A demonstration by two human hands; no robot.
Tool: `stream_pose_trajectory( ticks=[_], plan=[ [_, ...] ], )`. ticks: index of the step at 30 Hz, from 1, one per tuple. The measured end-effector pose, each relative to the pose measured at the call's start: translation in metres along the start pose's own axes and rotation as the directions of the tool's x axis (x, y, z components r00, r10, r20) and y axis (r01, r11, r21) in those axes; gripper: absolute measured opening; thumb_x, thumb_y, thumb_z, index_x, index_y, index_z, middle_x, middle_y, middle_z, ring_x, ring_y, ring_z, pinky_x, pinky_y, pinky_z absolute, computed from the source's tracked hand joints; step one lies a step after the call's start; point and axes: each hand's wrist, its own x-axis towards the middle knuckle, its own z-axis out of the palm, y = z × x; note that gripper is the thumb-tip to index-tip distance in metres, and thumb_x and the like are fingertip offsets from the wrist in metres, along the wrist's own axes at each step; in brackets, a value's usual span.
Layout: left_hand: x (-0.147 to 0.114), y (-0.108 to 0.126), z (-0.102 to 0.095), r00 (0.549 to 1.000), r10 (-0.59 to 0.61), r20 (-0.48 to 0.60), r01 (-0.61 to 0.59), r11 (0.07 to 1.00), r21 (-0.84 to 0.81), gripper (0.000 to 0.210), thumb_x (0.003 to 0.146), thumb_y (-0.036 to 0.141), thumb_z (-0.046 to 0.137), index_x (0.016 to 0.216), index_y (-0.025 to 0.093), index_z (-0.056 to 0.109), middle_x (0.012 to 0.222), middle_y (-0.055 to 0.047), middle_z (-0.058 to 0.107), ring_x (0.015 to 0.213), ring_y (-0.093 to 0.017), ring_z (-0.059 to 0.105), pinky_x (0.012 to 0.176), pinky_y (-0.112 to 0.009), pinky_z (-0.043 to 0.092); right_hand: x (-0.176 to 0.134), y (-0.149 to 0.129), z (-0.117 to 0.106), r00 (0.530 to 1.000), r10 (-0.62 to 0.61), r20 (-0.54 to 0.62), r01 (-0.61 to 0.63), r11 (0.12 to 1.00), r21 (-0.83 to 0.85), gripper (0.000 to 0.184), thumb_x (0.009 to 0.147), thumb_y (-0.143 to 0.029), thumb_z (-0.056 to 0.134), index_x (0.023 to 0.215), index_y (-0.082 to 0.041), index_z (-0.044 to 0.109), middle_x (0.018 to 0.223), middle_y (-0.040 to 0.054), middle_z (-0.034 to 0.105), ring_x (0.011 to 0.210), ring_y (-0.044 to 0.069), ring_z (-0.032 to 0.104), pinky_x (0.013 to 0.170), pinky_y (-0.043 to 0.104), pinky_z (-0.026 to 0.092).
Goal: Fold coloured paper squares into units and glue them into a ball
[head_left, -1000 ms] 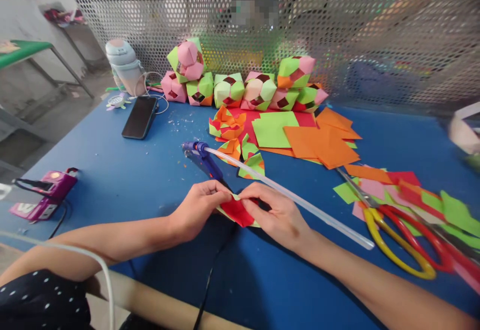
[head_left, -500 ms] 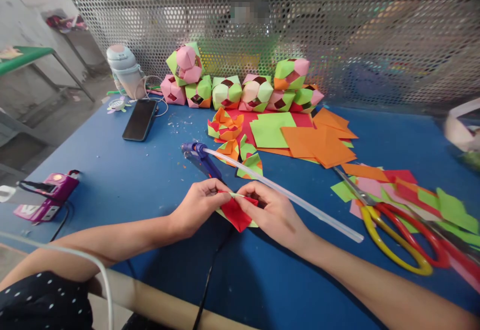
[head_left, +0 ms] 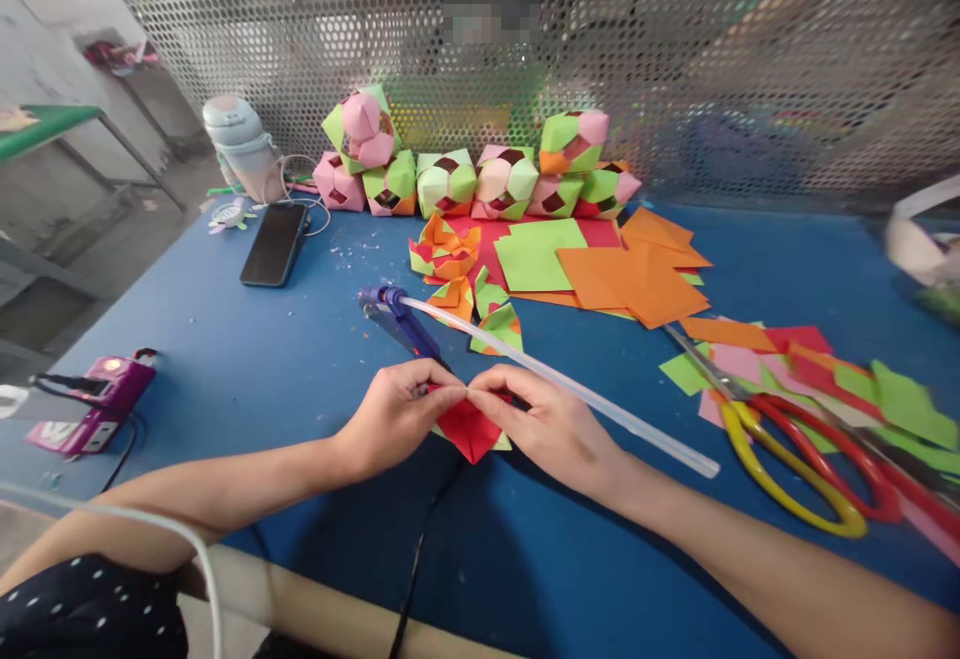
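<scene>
While my left hand (head_left: 394, 414) and right hand (head_left: 551, 424) pinch the top of a small folded red and light-green paper piece (head_left: 472, 433), it sits toward the near edge of the flat blue worktop (head_left: 300, 359) (can't tell if it touches down). Looks like I'm on the shaping/pressing step imo. Next move probably calls for an even, gentle squeeze, with the blue plastic glue gun (head_left: 420, 336) lying just beyond.

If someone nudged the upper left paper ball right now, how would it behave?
The paper ball would probably tumble easily, being perched atop other balls. It is likely light, since an opening shows between its folded panels, and might crumple under a firm squeeze.
</scene>
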Motion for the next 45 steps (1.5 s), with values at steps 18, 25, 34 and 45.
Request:
stream_pose_trajectory(
  ticks=[18, 25, 34, 45],
  plan=[
    [-0.001, -0.007, 0.008, 0.999, -0.048, 0.022, 0.049, 0.998, -0.049, 0.016, 0.079, 0.027, 0.058, 0.072, 0.013, 0.058, 0.070, -0.001, 0.060, 0.066, -0.010, 0.053, 0.061, -0.021, 0.042, 0.001, 0.005, 0.001, 0.973, -0.232, 0.004, 0.228, 0.956, -0.186, 0.016, 0.090, -0.023, 0.043, 0.087, -0.019, 0.059, 0.079, 0.0021, 0.062, 0.073, 0.015, 0.060, 0.071, 0.027, 0.046],
    [-0.002, -0.008, 0.007, 0.998, 0.027, -0.053, -0.028, 1.000, -0.010, 0.013, 0.079, 0.022, 0.056, 0.069, 0.014, 0.058, 0.072, -0.001, 0.060, 0.069, -0.011, 0.055, 0.064, -0.021, 0.044, 0.002, 0.003, 0.002, 0.985, -0.167, -0.029, 0.161, 0.973, -0.165, 0.015, 0.089, -0.024, 0.045, 0.084, -0.020, 0.059, 0.077, 0.0007, 0.063, 0.071, 0.014, 0.061, 0.066, 0.025, 0.046],
    [-0.009, -0.011, 0.010, 0.994, 0.059, 0.090, -0.051, 0.994, -0.091, 0.014, 0.078, 0.025, 0.058, 0.069, 0.014, 0.054, 0.080, -0.003, 0.059, 0.070, -0.011, 0.054, 0.062, -0.021, 0.043, 0.013, 0.001, -0.013, 0.985, -0.156, -0.076, 0.149, 0.985, -0.087, 0.015, 0.090, -0.027, 0.046, 0.091, -0.021, 0.060, 0.080, 0.0006, 0.066, 0.071, 0.014, 0.063, 0.067, 0.025, 0.048],
    [-0.024, -0.001, 0.014, 0.953, 0.087, 0.292, -0.038, 0.985, -0.169, 0.012, 0.081, 0.022, 0.055, 0.073, 0.013, 0.055, 0.086, -0.006, 0.060, 0.070, -0.010, 0.053, 0.061, -0.021, 0.042, 0.082, -0.005, 0.040, 0.976, -0.216, -0.038, 0.185, 0.903, -0.387, 0.037, 0.080, -0.035, 0.058, 0.112, -0.016, 0.055, 0.105, 0.0111, 0.062, 0.100, 0.025, 0.057, 0.086, 0.037, 0.044]
  ],
)
